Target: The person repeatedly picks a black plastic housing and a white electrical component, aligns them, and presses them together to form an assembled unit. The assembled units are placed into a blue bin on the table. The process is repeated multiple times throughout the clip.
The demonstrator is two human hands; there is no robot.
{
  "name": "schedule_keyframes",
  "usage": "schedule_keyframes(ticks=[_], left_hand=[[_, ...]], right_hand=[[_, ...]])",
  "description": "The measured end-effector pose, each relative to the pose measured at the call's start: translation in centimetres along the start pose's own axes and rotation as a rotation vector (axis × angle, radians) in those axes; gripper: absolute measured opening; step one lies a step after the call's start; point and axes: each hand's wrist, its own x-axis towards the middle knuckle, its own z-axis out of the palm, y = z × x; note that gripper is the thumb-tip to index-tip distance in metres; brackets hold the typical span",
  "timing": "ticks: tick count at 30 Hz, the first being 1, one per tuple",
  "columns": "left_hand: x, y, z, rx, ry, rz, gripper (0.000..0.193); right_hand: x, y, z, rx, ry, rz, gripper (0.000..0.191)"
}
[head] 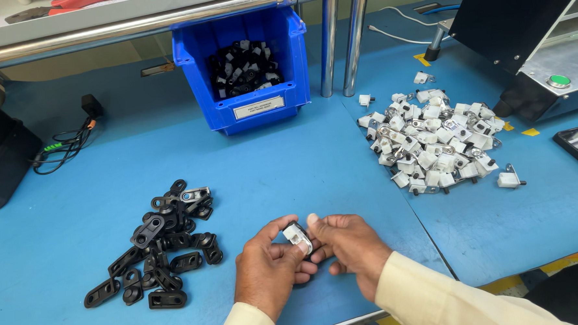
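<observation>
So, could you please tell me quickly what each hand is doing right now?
Left hand: closed on the small white part.
Right hand: fingertips pinching the same part.

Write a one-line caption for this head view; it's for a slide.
Both hands, left hand and right hand, pinch one small white part above a blue table.

Between the fingers (pixel 303 245) sits a small part (pixel 297 235) of smooth white plastic with a bright metal face that catches the light. Left of the fingers lies a heap of black pieces (pixel 157 249), plastic by their look, with a soft sheen. Up and to the right of the fingers, a pile of white pieces (pixel 434 140) shows matt white plastic mixed with shiny metal tabs. The worktop (pixel 315 174) under the fingers is a smooth, matt blue sheet. Beyond the fingers stands a glossy blue plastic bin (pixel 260 105), with polished metal tubes (pixel 342 43) beside it. The sleeves (pixel 438 299) look like cream woven cloth.
</observation>
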Motion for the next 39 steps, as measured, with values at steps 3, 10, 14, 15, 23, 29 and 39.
schedule_keyframes(ticks=[3, 10, 14, 15, 23, 29, 39], left_hand=[[0.0, 0.2, -0.1, 0.010, -0.005, 0.000, 0.040], [-0.4, 0.0, 0.6, 0.021, 0.034, -0.017, 0.038], [-0.4, 0.1, 0.8, -0.058, 0.035, -0.009, 0.040], [-0.4, 0.1, 0.8, -0.078, 0.036, -0.021, 0.039], [-0.7, 0.6, 0.8, 0.051, 0.027, 0.011, 0.038], [-0.8, 0.9, 1.3, 0.023, 0.096, -0.034, 0.036], [-0.6, 0.8, 1.8, -0.060, 0.117, -0.028, 0.035]], right_hand=[[0.0, -0.3, -0.3, -0.073, -0.013, -0.014, 0.027], [1.1, 0.3, 0.7, -0.064, 0.096, -0.077, 0.030], [0.2, 0.1, 0.5, 0.050, 0.070, -0.033, 0.032], [-0.1, -0.1, 0.1, 0.068, 0.056, -0.011, 0.033], [0.0, 0.3, -0.1, -0.086, 0.081, -0.080, 0.028], [0.5, 1.4, 1.0, 0.075, 0.188, -0.138, 0.034], [0.5, 1.5, 0.2, 0.012, 0.121, -0.193, 0.031]])
